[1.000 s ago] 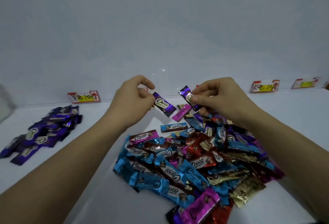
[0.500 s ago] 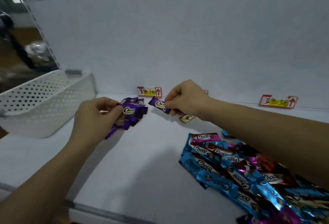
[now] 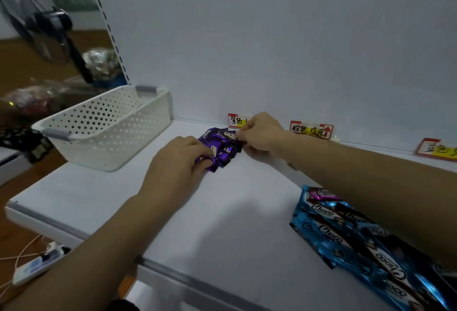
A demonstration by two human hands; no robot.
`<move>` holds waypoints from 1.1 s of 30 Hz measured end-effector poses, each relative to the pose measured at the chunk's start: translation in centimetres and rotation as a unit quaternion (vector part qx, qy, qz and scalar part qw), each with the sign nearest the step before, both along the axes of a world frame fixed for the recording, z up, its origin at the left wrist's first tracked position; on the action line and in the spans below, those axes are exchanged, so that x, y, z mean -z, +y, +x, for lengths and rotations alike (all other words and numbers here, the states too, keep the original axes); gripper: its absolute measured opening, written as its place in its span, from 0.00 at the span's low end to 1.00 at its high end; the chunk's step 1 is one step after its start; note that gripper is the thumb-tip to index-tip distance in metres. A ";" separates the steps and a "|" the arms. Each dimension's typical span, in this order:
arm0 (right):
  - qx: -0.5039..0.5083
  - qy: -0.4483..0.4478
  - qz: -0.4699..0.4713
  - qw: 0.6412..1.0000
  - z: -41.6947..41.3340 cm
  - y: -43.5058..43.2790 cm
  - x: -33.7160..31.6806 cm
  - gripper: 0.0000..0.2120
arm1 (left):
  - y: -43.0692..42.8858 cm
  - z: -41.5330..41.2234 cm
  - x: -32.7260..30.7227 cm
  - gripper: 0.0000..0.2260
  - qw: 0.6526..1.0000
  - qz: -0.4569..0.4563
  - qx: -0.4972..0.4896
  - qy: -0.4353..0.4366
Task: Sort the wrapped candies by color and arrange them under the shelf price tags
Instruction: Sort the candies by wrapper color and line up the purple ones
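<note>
A small pile of purple wrapped candies (image 3: 223,154) lies on the white shelf (image 3: 197,211), just below the purple price tag (image 3: 234,120) on the back wall. My left hand (image 3: 176,164) reaches onto the pile's near left side, its fingertips curled on a purple candy (image 3: 213,150). From the right, my right hand (image 3: 262,132) pinches another purple candy (image 3: 231,135) at the pile's far edge and partly hides the tag. A mixed heap of blue, pink and dark candies (image 3: 346,234) lies at the lower right, partly under my right forearm.
A white perforated basket (image 3: 106,125) stands at the shelf's left end. Two more price tags (image 3: 310,130) (image 3: 437,150) are stuck along the back wall to the right. The shelf's front edge (image 3: 173,276) runs below my arms. A fan and a power strip are off the shelf, left.
Both hands carried purple candies left from the mixed heap to the purple pile. My view swung left, and the hands now meet over the pile under the purple tag.
</note>
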State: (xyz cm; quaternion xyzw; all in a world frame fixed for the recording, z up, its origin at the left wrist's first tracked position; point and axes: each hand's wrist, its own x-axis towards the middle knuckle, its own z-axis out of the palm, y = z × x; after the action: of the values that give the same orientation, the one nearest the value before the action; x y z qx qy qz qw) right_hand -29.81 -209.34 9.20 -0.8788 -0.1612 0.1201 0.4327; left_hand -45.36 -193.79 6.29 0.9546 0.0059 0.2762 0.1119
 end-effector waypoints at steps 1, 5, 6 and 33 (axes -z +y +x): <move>-0.014 -0.007 -0.015 1.000 0.0 -0.6 -0.3 0.05 | -0.1 0.0 -0.2 0.06 1.000 0.001 -0.003 -0.001; -0.038 -0.040 -0.066 0.996 -0.5 -5.0 -1.8 0.08 | -1.4 0.4 -1.0 0.08 1.000 0.012 0.028 0.002; -0.041 -0.045 -0.066 0.996 -0.8 -6.4 -2.3 0.08 | -2.0 0.7 -1.3 0.08 0.999 0.019 0.043 0.002; 0.055 -0.214 -0.150 0.964 -10.0 -36.0 -1.6 0.11 | -27.2 8.4 -3.5 0.13 0.928 0.037 0.331 0.167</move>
State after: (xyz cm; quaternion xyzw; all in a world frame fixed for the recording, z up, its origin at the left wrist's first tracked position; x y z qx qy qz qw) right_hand -39.79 -245.39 10.77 -0.9464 -0.1821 -0.0720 0.2570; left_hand -36.92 -221.03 9.80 0.9380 -0.3021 0.0603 0.1591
